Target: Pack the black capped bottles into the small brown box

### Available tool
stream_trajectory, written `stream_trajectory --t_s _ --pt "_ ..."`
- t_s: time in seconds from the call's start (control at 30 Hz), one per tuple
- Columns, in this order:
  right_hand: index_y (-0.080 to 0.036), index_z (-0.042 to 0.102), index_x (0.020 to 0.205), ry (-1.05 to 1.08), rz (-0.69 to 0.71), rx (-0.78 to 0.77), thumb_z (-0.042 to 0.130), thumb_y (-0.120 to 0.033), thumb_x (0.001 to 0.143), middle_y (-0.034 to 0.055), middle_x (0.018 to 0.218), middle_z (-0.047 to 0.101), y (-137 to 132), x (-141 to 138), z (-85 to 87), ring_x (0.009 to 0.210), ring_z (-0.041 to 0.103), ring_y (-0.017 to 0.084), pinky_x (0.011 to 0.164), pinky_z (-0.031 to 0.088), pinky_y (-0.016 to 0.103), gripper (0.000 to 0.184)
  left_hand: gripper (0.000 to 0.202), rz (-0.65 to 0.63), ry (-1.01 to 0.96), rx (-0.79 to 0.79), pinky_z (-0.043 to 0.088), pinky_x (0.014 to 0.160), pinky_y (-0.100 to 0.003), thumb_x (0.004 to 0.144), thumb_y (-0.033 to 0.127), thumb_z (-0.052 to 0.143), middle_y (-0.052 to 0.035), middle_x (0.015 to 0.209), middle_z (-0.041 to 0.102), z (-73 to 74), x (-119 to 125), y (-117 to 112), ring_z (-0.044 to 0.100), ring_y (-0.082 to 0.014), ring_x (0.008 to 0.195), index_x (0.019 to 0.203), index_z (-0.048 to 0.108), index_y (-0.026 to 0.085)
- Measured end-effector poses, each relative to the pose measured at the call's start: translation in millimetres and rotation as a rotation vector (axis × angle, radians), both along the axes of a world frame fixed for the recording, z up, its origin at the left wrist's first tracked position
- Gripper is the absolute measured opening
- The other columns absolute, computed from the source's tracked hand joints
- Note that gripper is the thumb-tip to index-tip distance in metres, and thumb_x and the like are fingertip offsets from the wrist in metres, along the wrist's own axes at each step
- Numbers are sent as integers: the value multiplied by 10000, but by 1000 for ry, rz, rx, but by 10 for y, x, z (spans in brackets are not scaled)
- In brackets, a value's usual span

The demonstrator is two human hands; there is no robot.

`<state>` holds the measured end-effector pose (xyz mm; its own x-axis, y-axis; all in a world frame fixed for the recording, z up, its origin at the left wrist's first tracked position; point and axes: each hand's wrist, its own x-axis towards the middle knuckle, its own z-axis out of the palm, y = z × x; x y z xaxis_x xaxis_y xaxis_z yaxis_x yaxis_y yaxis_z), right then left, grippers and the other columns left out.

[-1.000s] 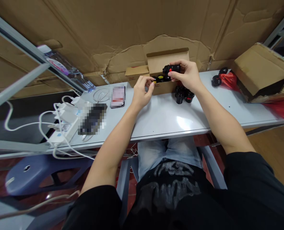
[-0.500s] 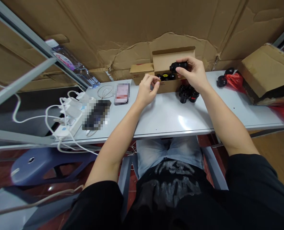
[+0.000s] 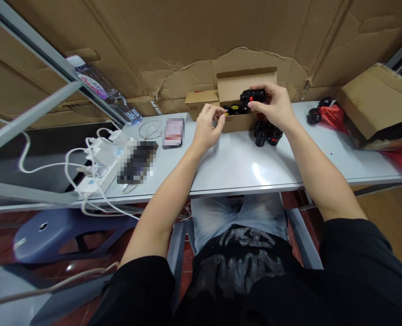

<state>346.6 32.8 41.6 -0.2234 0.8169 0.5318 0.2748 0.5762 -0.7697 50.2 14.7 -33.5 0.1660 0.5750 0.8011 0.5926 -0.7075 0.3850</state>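
My right hand (image 3: 274,107) grips a small black cylindrical part with a red mark (image 3: 251,95), held sideways above an open cardboard box (image 3: 245,86). The box holds several black parts with yellow and dark tops (image 3: 235,109). My left hand (image 3: 208,125) hovers at the box's front left corner, fingers pinched together on something too small to make out. A cluster of black parts (image 3: 266,132) stands on the white table (image 3: 241,163) just below my right hand.
Two phones (image 3: 173,132) and a white power strip with cables (image 3: 95,174) lie at the left. A water bottle (image 3: 102,93) rests on a metal frame. More black parts (image 3: 314,113), a red bag (image 3: 333,115) and a large carton (image 3: 374,99) sit at the right.
My right hand has turned the black part slightly, so its red mark shows again. My left hand stays pinched by the box. The view shifted a little.
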Motion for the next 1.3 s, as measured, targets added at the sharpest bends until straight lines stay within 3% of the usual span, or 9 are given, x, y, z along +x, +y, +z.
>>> stream_trajectory --t_s 0.13,0.27,0.47,0.7,0.87,1.13,1.3 --pt "-302 858 1398 -38 -8 -7 988 -796 946 107 1182 901 53 3 -47 1096 912 406 1066 802 593 682 746 11 2 -16 728 1109 -519 1239 890 407 -103 1254 818 -9 -10 7 782 -227 955 1274 806 260" --pt "-318 871 1366 -55 -33 -18 1007 -780 931 89 1119 902 7 7 -2 1087 905 411 1056 801 587 649 757 8 9 -38 722 1147 -529 1233 903 395 -105 1273 817 3 -8 -7 795 -243 1008 1282 804 267" --pt "-274 879 1421 -102 -63 -70 1065 -614 890 137 1259 923 -149 -33 119 1294 878 471 1181 764 639 657 763 40 9 -39 728 1122 -522 1216 922 398 -119 1261 826 45 15 -41 809 -257 1008 1260 793 271" --pt "-262 878 1410 -52 -17 -101 1051 -478 875 125 1230 920 -116 -6 87 1072 917 428 1100 790 656 602 747 44 10 -54 728 1103 -514 1216 914 427 -116 1231 829 64 13 -67 789 -248 962 1252 799 267" --pt "-275 870 1395 -58 14 -74 1063 -528 888 135 1267 913 -118 -20 77 1155 907 424 1162 767 638 600 738 42 21 -58 718 1091 -496 1227 894 434 -114 1240 823 56 15 -75 786 -245 966 1272 803 257" --pt "-282 888 1394 -163 -80 -69 945 -577 992 96 1160 908 -139 -26 87 1071 909 382 1106 778 565 502 807 58 -35 -26 706 1034 -478 1186 969 392 -124 1195 796 18 -14 -18 781 -263 1006 1354 778 281" --pt "-287 913 1427 -229 -133 -26 916 -566 1036 146 1460 837 -64 40 56 1083 911 388 1122 759 574 481 834 49 -57 -31 712 1052 -509 1171 992 394 -143 1215 785 -47 -34 50 796 -291 1091 1354 774 272"
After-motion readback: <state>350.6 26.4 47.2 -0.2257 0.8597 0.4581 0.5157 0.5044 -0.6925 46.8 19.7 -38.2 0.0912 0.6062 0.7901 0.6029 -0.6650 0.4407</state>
